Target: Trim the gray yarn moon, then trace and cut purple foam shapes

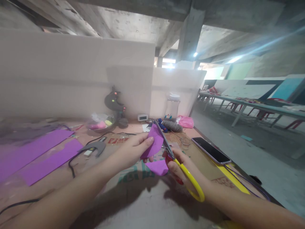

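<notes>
My left hand (142,144) pinches a piece of purple paper (156,141) between thumb and fingers, holding it above the table. Its right edge is curved. Yellow-handled scissors (188,175) with some red on the inner grip are in my right hand (179,163), fingers through the handles. The blades (164,136) point up and away from me and lie along the right edge of the paper; I cannot tell whether they touch it. Just below the hands is a smaller purple paper scrap (157,167).
Purple sheets (51,159) and a grey curved piece (97,147) lie left, near a black cable (71,163). At the back stand a bowl (100,125), a black moon-shaped ornament (114,101), a small clock (143,117), a jar (172,106) and grey yarn (172,125). A phone (211,149) lies right.
</notes>
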The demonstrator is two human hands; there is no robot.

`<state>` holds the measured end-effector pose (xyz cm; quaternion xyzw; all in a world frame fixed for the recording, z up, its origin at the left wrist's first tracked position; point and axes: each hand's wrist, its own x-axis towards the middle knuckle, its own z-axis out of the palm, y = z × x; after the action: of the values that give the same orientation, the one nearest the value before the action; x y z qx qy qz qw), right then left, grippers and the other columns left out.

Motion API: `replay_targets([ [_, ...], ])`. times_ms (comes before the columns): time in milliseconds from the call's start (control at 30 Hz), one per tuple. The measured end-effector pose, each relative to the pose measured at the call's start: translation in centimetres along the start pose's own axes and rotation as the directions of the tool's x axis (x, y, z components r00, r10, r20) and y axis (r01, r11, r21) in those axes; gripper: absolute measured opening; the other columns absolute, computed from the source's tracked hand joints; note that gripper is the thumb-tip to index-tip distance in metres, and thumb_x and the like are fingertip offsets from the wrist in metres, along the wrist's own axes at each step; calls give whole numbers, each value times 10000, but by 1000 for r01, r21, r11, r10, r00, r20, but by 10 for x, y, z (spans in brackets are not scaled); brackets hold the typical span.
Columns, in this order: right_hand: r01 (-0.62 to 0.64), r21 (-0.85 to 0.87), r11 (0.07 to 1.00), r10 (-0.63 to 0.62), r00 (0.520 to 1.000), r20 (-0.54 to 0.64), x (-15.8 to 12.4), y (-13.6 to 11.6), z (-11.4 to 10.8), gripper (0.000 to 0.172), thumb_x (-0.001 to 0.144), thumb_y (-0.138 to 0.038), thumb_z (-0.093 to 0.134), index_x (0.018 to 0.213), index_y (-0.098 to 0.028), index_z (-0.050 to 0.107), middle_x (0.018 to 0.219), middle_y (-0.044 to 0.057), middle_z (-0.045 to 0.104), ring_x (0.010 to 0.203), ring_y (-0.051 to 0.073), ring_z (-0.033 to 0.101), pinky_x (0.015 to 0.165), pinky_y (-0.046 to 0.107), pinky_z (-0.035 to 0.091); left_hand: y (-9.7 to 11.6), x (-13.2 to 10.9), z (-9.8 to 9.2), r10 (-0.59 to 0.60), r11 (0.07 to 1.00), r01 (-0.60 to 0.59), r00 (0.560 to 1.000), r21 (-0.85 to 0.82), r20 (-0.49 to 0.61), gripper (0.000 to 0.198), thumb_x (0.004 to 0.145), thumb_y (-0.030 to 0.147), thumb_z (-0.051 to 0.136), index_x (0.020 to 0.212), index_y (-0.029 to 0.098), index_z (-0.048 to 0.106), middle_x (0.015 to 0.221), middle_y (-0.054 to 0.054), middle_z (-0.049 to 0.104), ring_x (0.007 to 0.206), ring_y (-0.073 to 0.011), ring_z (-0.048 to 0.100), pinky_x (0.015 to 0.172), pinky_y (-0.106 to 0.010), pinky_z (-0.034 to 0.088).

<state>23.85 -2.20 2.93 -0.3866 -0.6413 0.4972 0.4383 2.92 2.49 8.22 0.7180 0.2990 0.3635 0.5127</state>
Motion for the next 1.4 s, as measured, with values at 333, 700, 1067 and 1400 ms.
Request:
replay_targets([
  [333, 41, -50, 998, -40, 999, 20, 2, 2, -2, 599, 800, -723, 640, 1084, -209, 525, 756, -39, 451, 535, 79, 327, 461, 229, 259, 1, -1, -11, 14, 979, -10, 1000, 202, -21, 448, 982, 552, 432, 734, 188, 514, 562, 43, 538, 487, -97, 459, 477, -212, 347],
  [700, 240, -115, 964, -227, 967, 116, -3, -7, -2, 551, 906, -706, 500, 1174, -224, 507, 876, 4, 446, 693, 133, 372, 612, 265, 373, 13, -8, 4, -96, 922, 73, 995, 381, 41, 378, 979, 498, 437, 809, 187, 568, 565, 62, 486, 460, -98, 429, 445, -214, 321],
  [1067, 204, -158, 966, -188, 976, 112, -2, -9, -3, 597, 878, -737, 501, 1233, -259, 521, 954, 36, 504, 825, 183, 474, 766, 306, 460, 15, -9, 4, -101, 923, 71, 993, 379, 60, 376, 982, 488, 431, 848, 177, 596, 570, 63, 483, 464, -95, 427, 444, -209, 323],
  [1400, 149, -167, 975, -139, 988, 71, -2, -6, -4, 534, 870, -728, 529, 1131, -262, 520, 957, 38, 499, 912, 211, 511, 796, 347, 477, 13, -9, -7, -57, 898, 21, 996, 439, 71, 383, 986, 522, 427, 912, 207, 632, 584, 57, 472, 472, -116, 436, 449, -225, 313],
])
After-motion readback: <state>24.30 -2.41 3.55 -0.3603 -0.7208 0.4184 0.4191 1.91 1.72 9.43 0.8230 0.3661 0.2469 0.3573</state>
